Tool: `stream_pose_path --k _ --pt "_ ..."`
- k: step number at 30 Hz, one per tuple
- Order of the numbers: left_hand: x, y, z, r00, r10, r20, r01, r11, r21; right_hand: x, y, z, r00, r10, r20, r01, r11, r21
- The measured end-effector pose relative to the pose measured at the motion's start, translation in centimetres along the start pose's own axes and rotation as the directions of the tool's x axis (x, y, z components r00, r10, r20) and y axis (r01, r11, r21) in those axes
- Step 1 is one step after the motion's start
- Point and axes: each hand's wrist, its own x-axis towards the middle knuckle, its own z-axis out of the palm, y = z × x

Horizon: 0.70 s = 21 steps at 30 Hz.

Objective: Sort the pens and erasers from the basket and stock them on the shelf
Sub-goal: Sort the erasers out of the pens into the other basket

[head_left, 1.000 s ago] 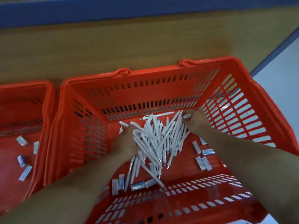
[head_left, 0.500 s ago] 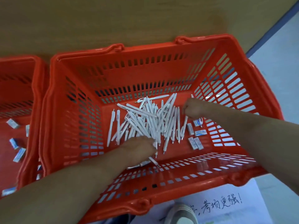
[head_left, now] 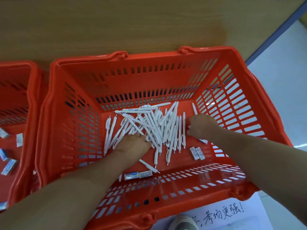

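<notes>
Your left grip (head_left: 132, 145) rests on the near edge of the pens (head_left: 149, 125) heaped in the middle of the basket (head_left: 149, 68); your right grip (head_left: 201, 125) curls at their right edge. Whether either holds anything I cannot tell. Erasers (head_left: 196, 153) lie loose near the pile: scoop carelessly and you may gather them with pens.

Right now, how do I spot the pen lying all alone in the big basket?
Look in the big orange basket, at its slotted right wall. Just beyond the right hand one white pen lies beside that wall. Unlike the pens heaped in the middle, it touches no other pen.
</notes>
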Motion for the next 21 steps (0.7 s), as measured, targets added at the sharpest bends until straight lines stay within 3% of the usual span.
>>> stream_pose_path --k 3,6,10,12,14,15,17,21 --pt "0.2 -0.7 0.5 0.996 -0.093 -0.013 0.088 0.973 -0.213 0.0 -0.2 0.6 1.0 0.019 0.016 -0.017 0.997 -0.078" --pt "0.5 -1.5 -0.1 0.975 -0.221 -0.011 0.188 0.855 -0.484 0.0 -0.9 0.6 0.999 0.033 0.03 -0.031 0.998 -0.059" --pt "1.5 -2.2 -2.6 0.954 -0.286 0.092 0.261 0.637 -0.725 0.2 -0.5 -0.4 0.987 0.121 0.106 -0.147 0.945 0.292" --pt "1.6 -2.5 -4.6 0.927 -0.32 0.196 0.301 0.325 -0.897 0.1 -0.3 -2.1 0.974 0.049 0.22 -0.184 0.74 0.647" --pt "1.5 -2.7 -6.9 0.909 -0.303 0.287 0.297 -0.014 -0.955 -0.5 -0.7 -4.5 0.954 -0.076 0.29 -0.242 0.378 0.894" --pt "1.3 -2.6 -7.9 0.917 -0.274 0.289 0.273 -0.094 -0.957 -0.9 -1.0 -5.8 0.946 -0.142 0.292 -0.254 0.235 0.938" --pt "0.4 -2.7 -10.0 0.951 -0.22 0.216 0.204 -0.074 -0.976 -2.1 -2.3 -8.3 0.932 -0.266 0.245 -0.229 0.089 0.969" --pt "-2.1 -4.9 -13.8 0.968 -0.235 -0.093 -0.02 0.297 -0.955 -4.3 -5.9 -12.6 0.916 -0.388 0.1 -0.129 -0.047 0.991"
